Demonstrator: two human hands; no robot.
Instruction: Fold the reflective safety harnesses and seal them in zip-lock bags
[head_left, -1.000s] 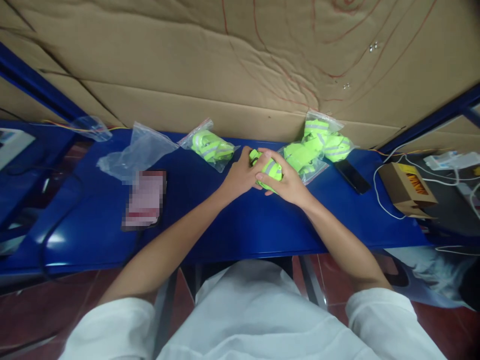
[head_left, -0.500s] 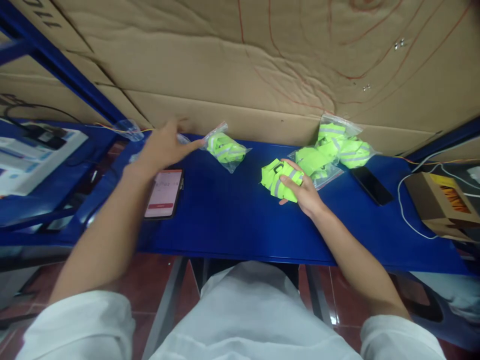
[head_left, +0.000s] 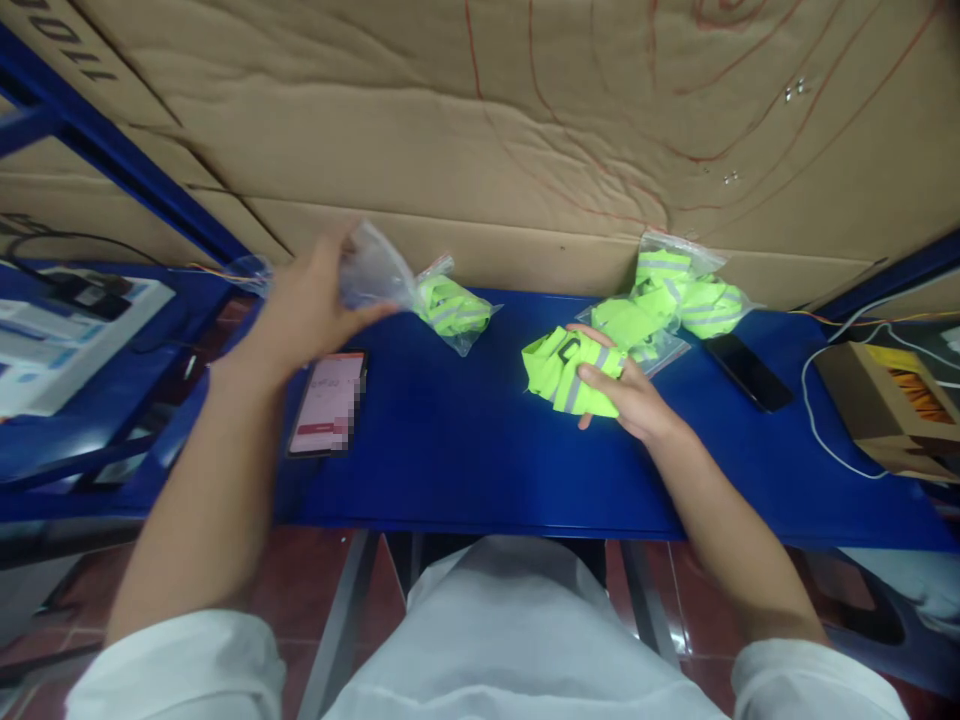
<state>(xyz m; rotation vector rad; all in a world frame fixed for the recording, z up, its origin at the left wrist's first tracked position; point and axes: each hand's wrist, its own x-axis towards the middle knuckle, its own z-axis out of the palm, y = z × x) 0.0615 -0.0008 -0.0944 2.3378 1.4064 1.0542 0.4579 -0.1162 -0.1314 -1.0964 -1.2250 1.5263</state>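
Note:
My left hand (head_left: pixel 311 300) holds a clear plastic bag (head_left: pixel 375 268) above the back left part of the blue table (head_left: pixel 465 450). In my right hand (head_left: pixel 626 390) is a folded neon-yellow vest (head_left: pixel 570 370) with grey reflective bands, gripped between thumb and fingers. A bagged neon bundle (head_left: pixel 454 308) lies just right of the clear bag. Behind my right hand, more bagged neon bundles (head_left: pixel 667 300) are piled against the cardboard.
A lit phone (head_left: pixel 328 405) lies below my left hand, and a dark phone (head_left: pixel 748 372) rests at the right. Farther right stand an open cardboard box (head_left: pixel 885 410) and a white cable (head_left: pixel 814 420). Cardboard (head_left: pixel 420 130) walls the back. White boxes (head_left: pixel 82 330) sit far left.
My left hand has lifted a clear plastic bag, which now stands out from its fingers. My right hand has shifted slightly right and nearer with the neon vest.

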